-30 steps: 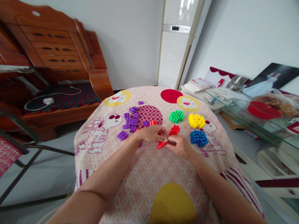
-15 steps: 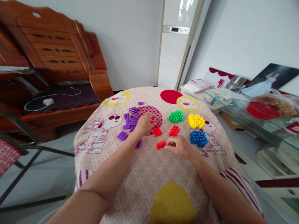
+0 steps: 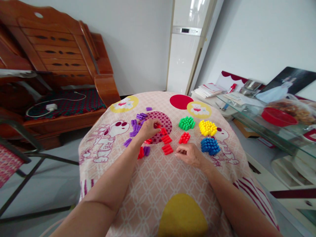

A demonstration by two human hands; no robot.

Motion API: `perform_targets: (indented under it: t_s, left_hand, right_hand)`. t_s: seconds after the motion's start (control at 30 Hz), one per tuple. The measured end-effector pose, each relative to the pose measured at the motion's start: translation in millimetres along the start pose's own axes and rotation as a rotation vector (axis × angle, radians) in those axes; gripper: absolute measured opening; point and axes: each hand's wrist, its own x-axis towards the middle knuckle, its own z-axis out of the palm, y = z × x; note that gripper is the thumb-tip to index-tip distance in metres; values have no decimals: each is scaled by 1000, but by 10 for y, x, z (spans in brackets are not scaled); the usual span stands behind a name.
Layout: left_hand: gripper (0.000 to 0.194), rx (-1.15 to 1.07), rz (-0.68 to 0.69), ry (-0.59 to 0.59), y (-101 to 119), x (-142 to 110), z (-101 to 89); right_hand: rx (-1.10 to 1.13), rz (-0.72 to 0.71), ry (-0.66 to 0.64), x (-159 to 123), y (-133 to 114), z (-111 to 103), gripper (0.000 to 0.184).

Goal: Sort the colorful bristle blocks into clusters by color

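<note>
While the left hand (image 3: 149, 128) hides its grip and the right hand (image 3: 189, 154) curls half-open, the ribbed red plastic block (image 3: 167, 149) beside the latter on the table (image 3: 148, 191) seems light, stiff, best pinched sideways.

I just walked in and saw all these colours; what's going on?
A person's left hand is at some red peg-like pieces; its grip is unclear. The right hand is curled near a red cluster. Purple pieces lie left on the table; a green cluster, yellow cluster and blue cluster lie right.
</note>
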Motion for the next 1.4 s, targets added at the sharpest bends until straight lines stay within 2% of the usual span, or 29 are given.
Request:
perform_targets:
  t_s: [0.1, 0.17, 0.3, 0.37, 0.47, 0.57, 0.67, 0.8, 0.9, 1.03, 1.13, 1.27, 1.33, 1.4]
  left_hand:
    - [35, -17, -32, 25, -61, -8, -166]
    - [36, -1, -28, -12, -89, -46, -339]
    - [31, 95, 32, -265, -91, -228, -674]
    - [34, 174, 47, -322, -72, -371, -752]
    - [38, 289, -19, -289, -33, -622, -755]
    - [30, 359, -89, -351, 18, -844, -696]
    - [35, 383, -117, -389, 49, -962, -624]
    - [40, 373, -128, -384, 12, -977, -569]
    - [37, 368, -119, -368, -8, -953, -624]
    - [29, 244, -53, -199, 142, -838, -719]
    - [21, -38, 38, -183, 352, -644, -575]
    - [20, -437, 119, -269, 561, -368, -72]
    - [20, -505, 133, -236, 612, -294, 162]
    - [19, -507, 152, -191, 636, -273, 309]
  right_hand:
    - [-5, 2, -5, -2, 8, 4, 10]
    - [-9, -4, -7, -2, 27, 15, 9]
    - [-11, -3, -14, -2, 73, 38, 10]
    - [-11, -3, -18, -2, 87, 40, 12]
    - [-13, -7, -4, -6, 91, 31, 13]
    - [-7, -9, -6, -11, 84, 22, 13]
    - [-19, -28, -10, -11, 77, 24, 14]
    - [-29, -36, -7, -7, 84, 34, 17]
    - [-30, -39, 18, -3, 99, 37, 14]
    - [-22, -66, 84, 8, 89, 24, 14]
    - [-8, -85, 162, 18, 56, 10, 16]
    - [60, -79, 272, 20, 42, 3, 23]
    - [82, -36, 336, 18, 57, -2, 29]
    - [99, 6, 380, 16, 76, -25, 31]
